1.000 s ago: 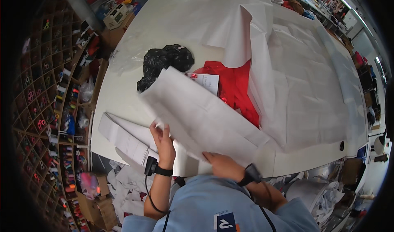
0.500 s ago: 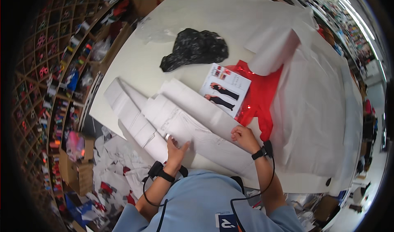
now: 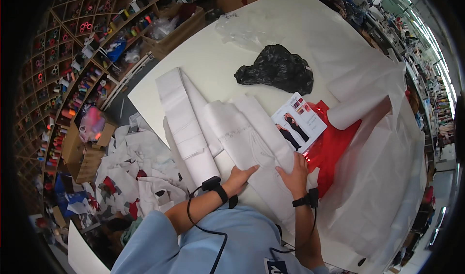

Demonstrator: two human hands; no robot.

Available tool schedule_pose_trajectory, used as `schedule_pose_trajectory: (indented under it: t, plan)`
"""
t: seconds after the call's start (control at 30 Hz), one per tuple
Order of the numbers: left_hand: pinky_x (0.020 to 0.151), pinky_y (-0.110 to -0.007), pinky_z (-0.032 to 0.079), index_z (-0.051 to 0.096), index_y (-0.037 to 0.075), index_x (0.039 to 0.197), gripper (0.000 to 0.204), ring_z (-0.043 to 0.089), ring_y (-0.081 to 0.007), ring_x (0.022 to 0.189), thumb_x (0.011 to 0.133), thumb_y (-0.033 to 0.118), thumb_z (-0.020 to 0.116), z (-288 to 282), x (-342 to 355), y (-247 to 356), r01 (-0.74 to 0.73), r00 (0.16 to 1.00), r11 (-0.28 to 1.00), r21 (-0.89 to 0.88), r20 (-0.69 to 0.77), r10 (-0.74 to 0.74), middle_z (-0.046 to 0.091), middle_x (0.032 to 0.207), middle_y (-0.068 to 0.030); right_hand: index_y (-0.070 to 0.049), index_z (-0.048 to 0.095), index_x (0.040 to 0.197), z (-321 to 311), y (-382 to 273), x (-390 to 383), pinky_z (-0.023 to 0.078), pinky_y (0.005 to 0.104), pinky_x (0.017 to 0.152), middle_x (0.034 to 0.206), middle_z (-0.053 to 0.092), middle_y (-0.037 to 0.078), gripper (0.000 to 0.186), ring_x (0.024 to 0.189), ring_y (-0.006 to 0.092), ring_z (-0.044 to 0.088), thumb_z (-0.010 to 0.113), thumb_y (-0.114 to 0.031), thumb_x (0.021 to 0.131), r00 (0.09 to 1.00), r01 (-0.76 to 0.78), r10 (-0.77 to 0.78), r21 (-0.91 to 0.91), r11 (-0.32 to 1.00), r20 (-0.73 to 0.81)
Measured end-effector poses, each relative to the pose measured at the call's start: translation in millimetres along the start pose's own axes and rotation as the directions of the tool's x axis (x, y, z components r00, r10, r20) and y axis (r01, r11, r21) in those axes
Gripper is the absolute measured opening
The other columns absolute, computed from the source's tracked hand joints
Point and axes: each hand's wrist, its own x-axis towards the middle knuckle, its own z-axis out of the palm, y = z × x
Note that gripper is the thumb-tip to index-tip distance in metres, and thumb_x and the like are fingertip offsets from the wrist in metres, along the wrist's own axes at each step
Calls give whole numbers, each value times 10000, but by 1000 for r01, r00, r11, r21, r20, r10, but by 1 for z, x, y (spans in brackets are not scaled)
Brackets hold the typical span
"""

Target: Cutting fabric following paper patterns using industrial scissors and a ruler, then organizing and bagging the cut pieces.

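Note:
A long white paper sheet with drawn pattern lines (image 3: 249,140) lies folded in front of me, its near end between my hands. My left hand (image 3: 237,179) is at its left edge with the thumb over the paper; the other fingers are mostly hidden. At the right edge, my right hand (image 3: 295,177) grips the paper with its thumb on top and fingers along the far side. Left of this stack lies another folded white paper strip (image 3: 186,124). A printed sheet picturing dark trousers (image 3: 299,121) rests beyond my right hand, partly over red shiny fabric (image 3: 332,157).
A black plastic bag (image 3: 278,70) and a clear plastic bag (image 3: 244,31) lie on the white table (image 3: 203,46). Large pale sheets (image 3: 368,187) cover its right side. Paper and fabric scraps (image 3: 140,162) pile up at left below a thread rack (image 3: 72,75), near a cardboard box (image 3: 82,157).
The view has shifted, so the table's things appear farther right. My right hand has gone from loosely curled to spread at the paper's edge; both hands are now closer together on the pattern sheet.

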Motion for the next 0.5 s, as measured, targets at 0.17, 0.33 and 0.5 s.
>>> schedule_pose_trajectory:
  t: [0.17,0.33,0.5]
  plan:
    - [990,-397,554,549,3,1377,392,658,-250,1141,1017,120,651,15,-16,38,-21,994,983,-184,105,41,660,1301,-122,46,422,1472,-21,11,5,466,468,1055,1359,578,281,870,1268,396,569,872,-299,811,996,-20,39,222,975,-80]
    - [1038,-415,533,495,77,1461,506,614,-223,1238,995,129,686,-2,-40,95,-46,958,991,-128,275,80,618,1378,-89,54,522,1393,-105,-17,11,491,312,999,1255,672,113,645,1152,150,619,839,-96,852,984,-163,9,882,442,177]
    - [1042,-389,529,475,64,1469,510,610,-222,1247,1019,215,661,3,-27,115,-201,890,974,-109,394,227,610,1381,-91,23,571,1349,-176,-70,10,513,315,949,1198,701,77,457,1093,144,645,734,-124,948,943,-175,-169,860,480,287]
